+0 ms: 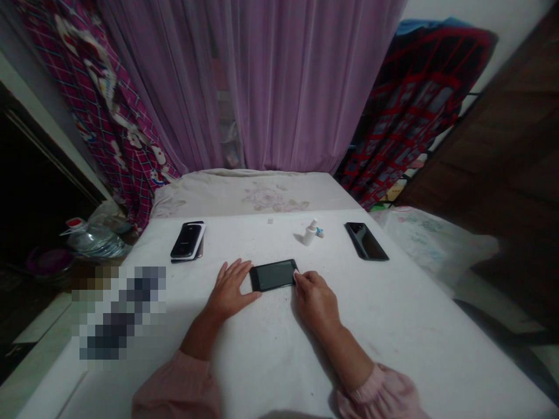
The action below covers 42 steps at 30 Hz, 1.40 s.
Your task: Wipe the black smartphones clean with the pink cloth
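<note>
We've got our left hand (pixel 229 292) spread wide at the smartphone (pixel 275 275), probably steadying it, while our right hand's fingers (pixel 305 278) pinch together at its other end, on what we can't tell.

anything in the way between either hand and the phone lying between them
Nothing visible blocks the left hand from the smartphone; it sits at the phone's left end. Only a small pale item, too small to identify, comes between the right hand pinching it and the phone's right end.
</note>
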Available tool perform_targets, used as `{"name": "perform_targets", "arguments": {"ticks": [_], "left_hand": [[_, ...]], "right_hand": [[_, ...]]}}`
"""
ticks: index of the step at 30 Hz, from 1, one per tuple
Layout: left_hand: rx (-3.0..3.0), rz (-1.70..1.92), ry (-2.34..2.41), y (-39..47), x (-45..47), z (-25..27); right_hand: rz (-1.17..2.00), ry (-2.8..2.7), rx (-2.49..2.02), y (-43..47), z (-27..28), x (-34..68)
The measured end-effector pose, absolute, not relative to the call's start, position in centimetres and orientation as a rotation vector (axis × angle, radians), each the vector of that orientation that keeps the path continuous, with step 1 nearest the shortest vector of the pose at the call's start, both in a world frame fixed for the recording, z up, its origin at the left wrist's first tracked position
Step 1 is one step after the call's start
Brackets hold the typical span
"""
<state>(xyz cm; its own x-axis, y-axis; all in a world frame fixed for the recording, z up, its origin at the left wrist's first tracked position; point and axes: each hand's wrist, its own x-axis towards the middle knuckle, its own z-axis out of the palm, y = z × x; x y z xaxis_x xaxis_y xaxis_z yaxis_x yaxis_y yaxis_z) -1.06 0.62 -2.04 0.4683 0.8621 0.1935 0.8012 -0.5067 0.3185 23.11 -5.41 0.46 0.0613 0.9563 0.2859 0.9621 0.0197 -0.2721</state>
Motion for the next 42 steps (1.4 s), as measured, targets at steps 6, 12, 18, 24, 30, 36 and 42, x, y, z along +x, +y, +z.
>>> {"name": "perform_targets", "arguments": {"ticks": [6,12,18,24,30,36,42], "left_hand": [[2.503,0.467,1.485,0.6,-0.9,-2.0],[2.49,0.44,1.484,0.6,-0.8,-1.7],[2.49,0.458,1.487,0.4,-0.6,-1.5],[2.478,0.439,1.487,0.5,-0.6,-1.5],[2.476,0.461,1.471,0.6,-0.7,-1.6],[2.466,0.465,1.492,0.4,-0.4,-1.3],[2.457,0.458,1.495,0.2,-0.3,-1.0]], "right_hand": [[0.174,-1.908,-2.021,-3.4,2.1,23.0],[0.185,-1.946,-2.087,-0.7,2.6,22.7],[0.109,-1.953,-2.064,-0.5,2.0,22.6],[0.029,-2.007,-2.068,-0.8,2.2,22.4],[0.001,-2.19,-1.901,-0.5,2.7,19.9],[0.017,-2.253,-1.773,-0.4,2.4,17.8],[-0.011,-2.27,-1.671,-1.5,2.3,17.7]]}}
